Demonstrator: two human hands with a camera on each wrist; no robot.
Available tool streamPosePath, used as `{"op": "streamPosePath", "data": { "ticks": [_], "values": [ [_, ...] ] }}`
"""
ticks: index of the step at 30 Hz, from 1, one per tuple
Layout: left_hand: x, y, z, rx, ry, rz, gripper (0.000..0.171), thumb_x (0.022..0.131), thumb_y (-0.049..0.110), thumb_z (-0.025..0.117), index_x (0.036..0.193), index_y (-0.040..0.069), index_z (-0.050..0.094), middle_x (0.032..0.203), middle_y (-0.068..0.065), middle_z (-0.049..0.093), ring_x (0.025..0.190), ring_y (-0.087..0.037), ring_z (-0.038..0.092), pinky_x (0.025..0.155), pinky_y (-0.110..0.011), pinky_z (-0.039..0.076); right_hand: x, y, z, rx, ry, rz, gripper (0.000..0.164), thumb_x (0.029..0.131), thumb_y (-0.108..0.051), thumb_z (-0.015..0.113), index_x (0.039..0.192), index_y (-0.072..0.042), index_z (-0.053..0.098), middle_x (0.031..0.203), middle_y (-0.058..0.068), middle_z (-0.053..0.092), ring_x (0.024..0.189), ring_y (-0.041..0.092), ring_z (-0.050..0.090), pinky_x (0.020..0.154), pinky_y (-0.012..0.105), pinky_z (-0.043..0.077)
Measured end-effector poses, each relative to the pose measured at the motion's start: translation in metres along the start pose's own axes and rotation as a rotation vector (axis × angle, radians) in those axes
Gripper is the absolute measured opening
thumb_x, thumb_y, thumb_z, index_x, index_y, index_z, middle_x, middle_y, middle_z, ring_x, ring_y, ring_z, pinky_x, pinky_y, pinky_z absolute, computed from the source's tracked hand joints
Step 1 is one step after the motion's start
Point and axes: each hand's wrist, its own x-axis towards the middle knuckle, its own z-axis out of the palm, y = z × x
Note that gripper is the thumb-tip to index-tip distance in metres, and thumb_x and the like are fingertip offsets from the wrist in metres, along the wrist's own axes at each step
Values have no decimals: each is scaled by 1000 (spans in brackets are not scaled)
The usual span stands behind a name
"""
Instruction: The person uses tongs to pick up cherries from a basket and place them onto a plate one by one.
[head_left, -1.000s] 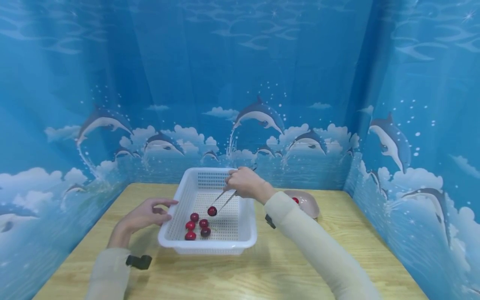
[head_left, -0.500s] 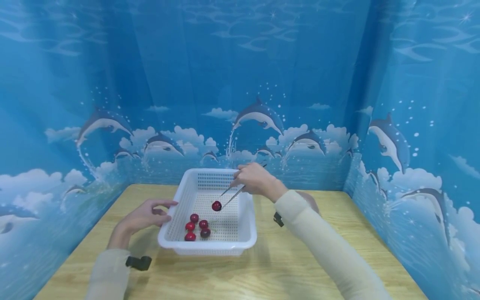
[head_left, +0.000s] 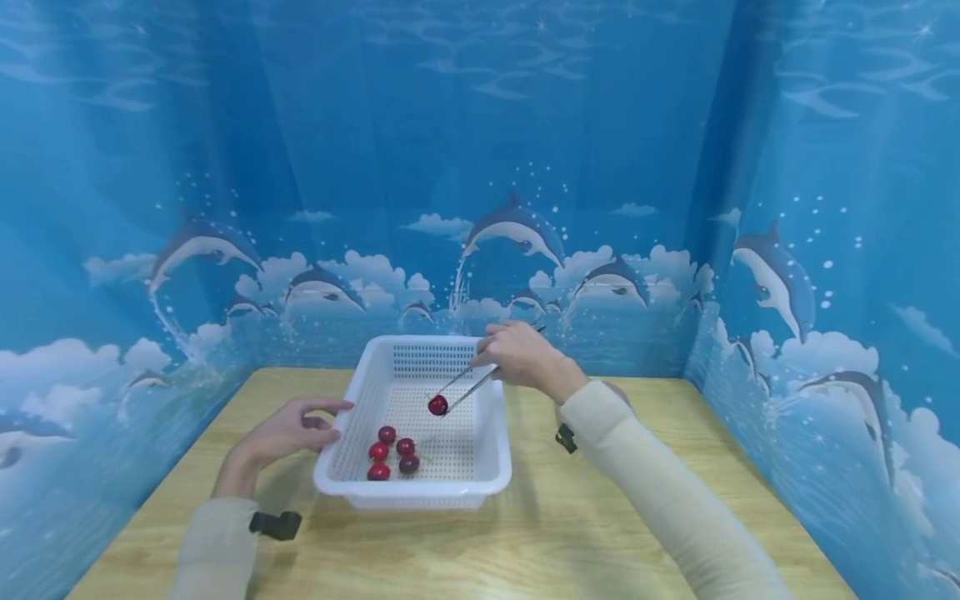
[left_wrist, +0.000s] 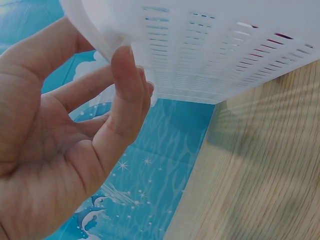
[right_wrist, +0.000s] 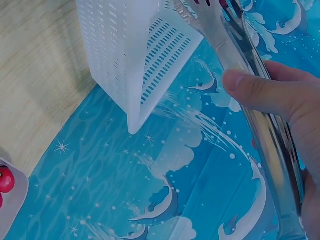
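In the lower left of the head view, the left hand (head_left: 283,433) pinches the side of a white basket (head_left: 435,488). Five cherries (head_left: 406,447) sit near its bottom left corner. One held cherry (head_left: 437,405) is squeezed in the tips of the long tongs (right_wrist: 270,167), at the basket's middle. They slant, tips to lower left, back end to upper right, where the right hand (head_left: 521,354) grips them.
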Motion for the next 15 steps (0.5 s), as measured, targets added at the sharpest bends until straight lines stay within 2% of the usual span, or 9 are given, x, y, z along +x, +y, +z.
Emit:
{"op": "streamPosePath", "data": {
  "ticks": [15],
  "values": [
    [0, -2, -3, -5, -23, 46, 61, 97, 16, 70, 149, -7, 48, 140, -36, 53, 108, -31, 73, 83, -38, 64, -13, 3, 2, 26, 66, 7, 34, 84, -21, 85, 116, -29, 79, 106, -8, 79, 92, 14, 62, 72, 26, 52]
  ]
}}
